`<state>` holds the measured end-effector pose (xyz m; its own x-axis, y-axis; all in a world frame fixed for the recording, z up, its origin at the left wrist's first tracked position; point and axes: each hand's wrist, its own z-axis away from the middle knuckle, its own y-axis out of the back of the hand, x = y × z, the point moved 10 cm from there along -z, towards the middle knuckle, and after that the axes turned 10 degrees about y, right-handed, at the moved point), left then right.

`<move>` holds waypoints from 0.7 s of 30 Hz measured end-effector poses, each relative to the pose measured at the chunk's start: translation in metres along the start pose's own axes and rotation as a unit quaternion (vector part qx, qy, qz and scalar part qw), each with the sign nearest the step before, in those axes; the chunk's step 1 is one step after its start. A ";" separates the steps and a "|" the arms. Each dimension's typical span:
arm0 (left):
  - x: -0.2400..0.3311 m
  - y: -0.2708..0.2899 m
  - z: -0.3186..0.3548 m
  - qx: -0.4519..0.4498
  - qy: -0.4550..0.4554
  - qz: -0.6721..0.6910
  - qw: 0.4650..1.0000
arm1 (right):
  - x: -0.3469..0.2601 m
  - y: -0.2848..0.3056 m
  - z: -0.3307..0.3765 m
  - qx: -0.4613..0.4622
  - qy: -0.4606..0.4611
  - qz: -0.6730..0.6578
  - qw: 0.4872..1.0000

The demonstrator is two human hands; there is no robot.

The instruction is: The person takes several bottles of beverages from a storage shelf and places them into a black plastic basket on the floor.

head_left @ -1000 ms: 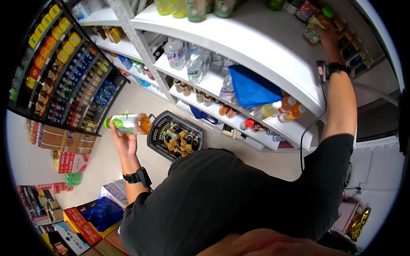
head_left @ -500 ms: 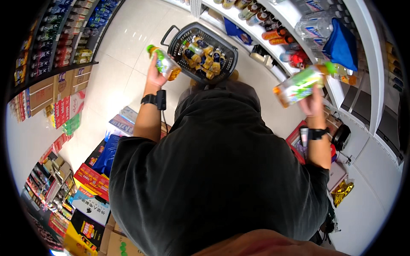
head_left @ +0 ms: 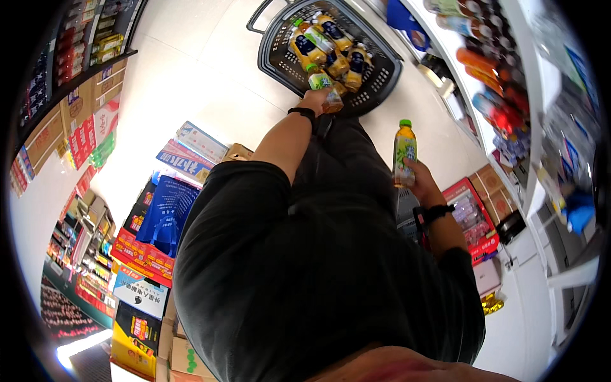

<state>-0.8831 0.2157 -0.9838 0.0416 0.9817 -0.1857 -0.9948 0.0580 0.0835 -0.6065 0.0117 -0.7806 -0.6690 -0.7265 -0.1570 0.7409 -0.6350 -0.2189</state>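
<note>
My left hand (head_left: 313, 102) is closed round a green-capped drink bottle (head_left: 325, 88) with a green label, held over the near side of a dark grey shopping basket (head_left: 272, 60). Inside the basket lie several bottles of amber drink (head_left: 354, 69), most with dark blue labels, and one green-capped bottle (head_left: 318, 38) among them. My right hand (head_left: 420, 181) grips a second green-capped bottle (head_left: 405, 155) of amber drink, nearly upright, to the right of my legs and apart from the basket.
White shelves of drink bottles (head_left: 477, 67) curve along the right. At the left are a dark drinks rack (head_left: 76, 51) and stacked cartons (head_left: 76, 114). Beside me on the left sit boxes with a blue bag (head_left: 167, 213) on top; a red box (head_left: 471, 219) is at right.
My left hand has carried its bottle rightward to the basket. My right hand has drawn its bottle away from the shelf, inward and more upright. The view has shifted, too.
</note>
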 end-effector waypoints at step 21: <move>0.067 0.048 -0.056 -0.216 -0.235 0.027 0.947 | -0.154 -0.166 -0.322 0.019 0.248 0.747 0.617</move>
<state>-0.9335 0.2745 -1.0467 -0.0738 0.9594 0.2721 -0.9379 0.0260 -0.3461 -0.6459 0.3133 -1.0299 0.8328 -0.3448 -0.4330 0.5469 0.6333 0.5475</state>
